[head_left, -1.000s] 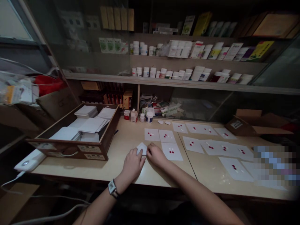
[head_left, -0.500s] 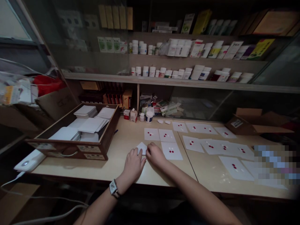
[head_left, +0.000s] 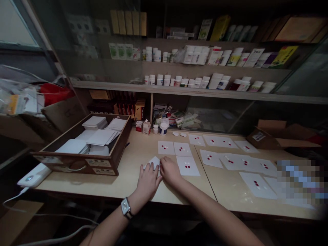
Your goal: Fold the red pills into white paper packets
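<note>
In front of me on the table lies a small white paper [head_left: 154, 160], partly folded, its far end coming to a point. My left hand [head_left: 148, 179], with a watch on its wrist, rests on the near part of this paper, fingers stretched and slightly spread. Close beside it, my right hand [head_left: 170, 172] is closed, its curled fingers pinching the paper's right edge. The hands cover most of the paper, so whether pills are inside is hidden. Just right of my right hand is a flat white paper sheet [head_left: 192, 171] bearing red and white pills [head_left: 187, 165].
More sheets with pills spread across the right, such as one paper [head_left: 256, 191]. A wooden drawer [head_left: 120, 157] of blank papers stands left. Small bottles and boxes, including a white jar [head_left: 163, 129], line the back below the medicine shelves [head_left: 179, 89]. An open carton [head_left: 258, 136] sits right.
My left fingers have spread and flattened over the paper, and that hand has shifted slightly toward me. My right hand stays at the paper's right edge. The view has tilted slightly.
</note>
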The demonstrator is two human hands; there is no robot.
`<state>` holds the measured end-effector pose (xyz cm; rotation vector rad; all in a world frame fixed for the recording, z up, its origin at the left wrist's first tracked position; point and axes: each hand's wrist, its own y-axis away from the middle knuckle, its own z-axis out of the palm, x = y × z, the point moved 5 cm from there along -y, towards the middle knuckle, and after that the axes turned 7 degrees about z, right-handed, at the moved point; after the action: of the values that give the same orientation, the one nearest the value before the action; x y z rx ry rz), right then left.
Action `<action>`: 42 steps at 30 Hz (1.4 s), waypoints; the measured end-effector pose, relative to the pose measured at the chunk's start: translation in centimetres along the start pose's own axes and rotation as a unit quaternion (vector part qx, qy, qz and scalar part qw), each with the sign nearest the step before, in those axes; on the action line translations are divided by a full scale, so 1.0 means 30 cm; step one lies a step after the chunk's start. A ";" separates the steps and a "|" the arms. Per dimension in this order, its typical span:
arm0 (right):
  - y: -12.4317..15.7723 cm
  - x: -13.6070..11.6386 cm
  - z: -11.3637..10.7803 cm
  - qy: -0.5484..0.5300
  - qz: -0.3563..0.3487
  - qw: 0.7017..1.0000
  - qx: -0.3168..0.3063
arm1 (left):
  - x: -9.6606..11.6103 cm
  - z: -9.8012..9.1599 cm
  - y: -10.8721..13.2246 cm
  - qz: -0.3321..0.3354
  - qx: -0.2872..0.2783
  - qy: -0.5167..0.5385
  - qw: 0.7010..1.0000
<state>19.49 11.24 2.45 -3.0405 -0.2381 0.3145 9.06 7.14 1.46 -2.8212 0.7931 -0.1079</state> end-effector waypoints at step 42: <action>0.184 -0.045 0.040 0.000 -0.067 0.998 0.015 | 0.000 0.035 -0.013 0.051 -0.064 0.115 0.990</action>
<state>18.74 5.65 1.04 -2.9769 -0.4307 0.3046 9.38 7.63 0.53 -2.9173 1.0252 -0.3846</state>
